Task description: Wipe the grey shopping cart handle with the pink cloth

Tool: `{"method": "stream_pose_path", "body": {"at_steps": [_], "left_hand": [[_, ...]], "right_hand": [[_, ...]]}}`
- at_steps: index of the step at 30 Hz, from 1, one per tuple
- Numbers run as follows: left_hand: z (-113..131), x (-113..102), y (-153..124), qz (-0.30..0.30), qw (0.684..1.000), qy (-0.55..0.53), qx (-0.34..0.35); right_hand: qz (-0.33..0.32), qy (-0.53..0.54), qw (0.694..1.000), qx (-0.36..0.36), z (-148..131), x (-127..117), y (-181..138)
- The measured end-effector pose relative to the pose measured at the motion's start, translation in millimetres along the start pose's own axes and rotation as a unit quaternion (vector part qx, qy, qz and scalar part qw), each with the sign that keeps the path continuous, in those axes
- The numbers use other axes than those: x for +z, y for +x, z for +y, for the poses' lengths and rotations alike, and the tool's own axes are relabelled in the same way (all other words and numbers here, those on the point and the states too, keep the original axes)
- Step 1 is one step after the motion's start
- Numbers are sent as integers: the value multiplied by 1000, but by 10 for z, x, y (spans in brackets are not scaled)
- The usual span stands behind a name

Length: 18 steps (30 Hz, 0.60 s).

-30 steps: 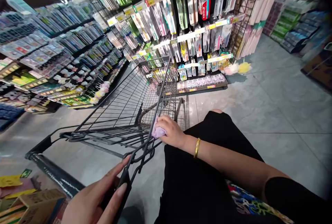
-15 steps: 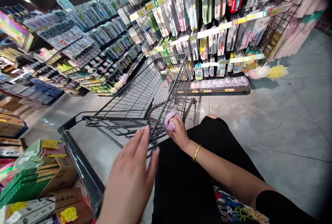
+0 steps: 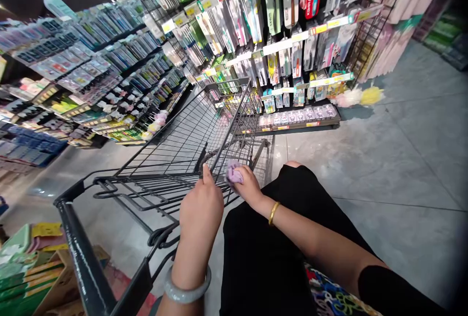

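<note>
A display rack [image 3: 284, 43] stands in the way at the far end of the dark wire cart [image 3: 231, 126]. The right grip [image 3: 250, 189] pinches a lilac cloth [image 3: 234, 173], crumpled, at the cart's side; contact is unclear. The left grip [image 3: 202, 204], one finger extended, hides its others; I cannot tell its closure.
</note>
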<state>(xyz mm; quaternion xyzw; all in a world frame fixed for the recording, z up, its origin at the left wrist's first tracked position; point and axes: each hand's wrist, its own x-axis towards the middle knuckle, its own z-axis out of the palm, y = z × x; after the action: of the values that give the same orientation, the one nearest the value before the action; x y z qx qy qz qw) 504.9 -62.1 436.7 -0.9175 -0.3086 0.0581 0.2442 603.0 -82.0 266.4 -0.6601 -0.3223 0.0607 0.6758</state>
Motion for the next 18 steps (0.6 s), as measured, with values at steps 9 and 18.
{"method": "stream_pose_path", "body": {"at_steps": [9, 18], "left_hand": [[-169, 219, 31, 45, 998, 0, -37], [-376, 365, 100, 32, 995, -5, -95]], "right_hand": [[-26, -33, 994, -102, 8, 222, 141], [-45, 13, 987, -152, -297, 418, 349]]}}
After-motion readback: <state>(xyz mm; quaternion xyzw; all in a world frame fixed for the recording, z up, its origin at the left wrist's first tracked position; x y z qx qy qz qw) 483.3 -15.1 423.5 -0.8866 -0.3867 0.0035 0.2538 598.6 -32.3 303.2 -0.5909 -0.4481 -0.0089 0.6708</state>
